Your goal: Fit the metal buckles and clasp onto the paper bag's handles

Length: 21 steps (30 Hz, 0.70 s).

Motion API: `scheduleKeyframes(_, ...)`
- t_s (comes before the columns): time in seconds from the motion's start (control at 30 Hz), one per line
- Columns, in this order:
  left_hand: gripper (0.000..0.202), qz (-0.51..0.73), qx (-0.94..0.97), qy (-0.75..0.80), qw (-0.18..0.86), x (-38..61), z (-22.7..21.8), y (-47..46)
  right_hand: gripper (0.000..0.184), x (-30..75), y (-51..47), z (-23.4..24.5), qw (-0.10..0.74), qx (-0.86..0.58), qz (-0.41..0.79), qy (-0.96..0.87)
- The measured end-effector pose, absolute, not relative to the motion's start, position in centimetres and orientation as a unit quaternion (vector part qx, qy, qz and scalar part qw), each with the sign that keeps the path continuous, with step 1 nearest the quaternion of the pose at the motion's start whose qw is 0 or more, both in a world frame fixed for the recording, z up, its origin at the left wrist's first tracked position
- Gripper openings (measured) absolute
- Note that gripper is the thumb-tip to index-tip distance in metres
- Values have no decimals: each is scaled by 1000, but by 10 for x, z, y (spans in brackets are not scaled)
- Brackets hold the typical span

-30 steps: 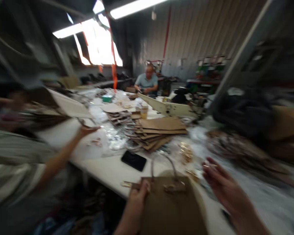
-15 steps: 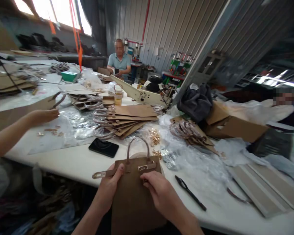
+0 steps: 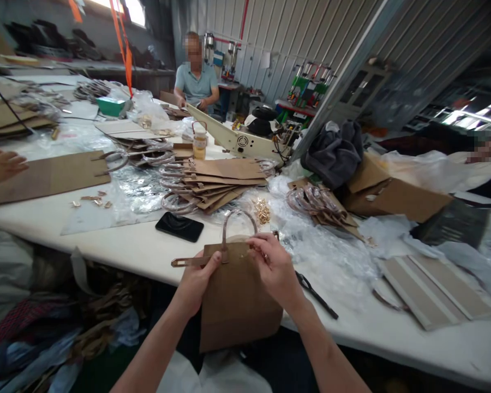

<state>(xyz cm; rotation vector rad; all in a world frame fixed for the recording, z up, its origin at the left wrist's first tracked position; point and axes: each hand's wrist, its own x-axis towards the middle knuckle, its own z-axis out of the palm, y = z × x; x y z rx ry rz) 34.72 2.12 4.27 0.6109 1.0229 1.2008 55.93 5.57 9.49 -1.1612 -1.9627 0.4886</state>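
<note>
A brown handbag point(image 3: 237, 297) with a curved handle stands against the near edge of the white table point(image 3: 147, 248). My left hand point(image 3: 198, 278) grips its upper left corner, thumb on the brown strap that sticks out to the left. My right hand point(image 3: 275, 267) is closed over the bag's top right edge, fingers pinched at the clasp area. A black phone point(image 3: 179, 226) lies just beyond the bag. A black pen-like tool point(image 3: 317, 296) rests to the right of my right hand.
Stacks of flat brown bag pieces point(image 3: 216, 183) and loose gold fittings point(image 3: 262, 210) lie mid-table among clear plastic. Another person's hand point(image 3: 0, 164) rests on a flat brown piece point(image 3: 53, 174) at the left. A seated person point(image 3: 196, 82) works at the far end. Cardboard box point(image 3: 393, 199) at right.
The view has steadied and dropped slightly. My right hand has slid up from the bag's front to its top right edge. The person at left has laid the brown piece flat.
</note>
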Motion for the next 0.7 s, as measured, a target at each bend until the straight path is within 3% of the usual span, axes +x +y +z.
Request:
scheduleKeyframes(0.27,47,522,300,454,657,345,33,23,29,574,72,81,293,-393,211,-845)
scheduleKeyframes(0.57,44,546,234,432,678,351,28,25,35,582,71,68,256,-379,225,-861)
scheduleKeyframes(0.7,43,551,214,423,687,352,28,24,30,584,71,63,284,-414,207,-840)
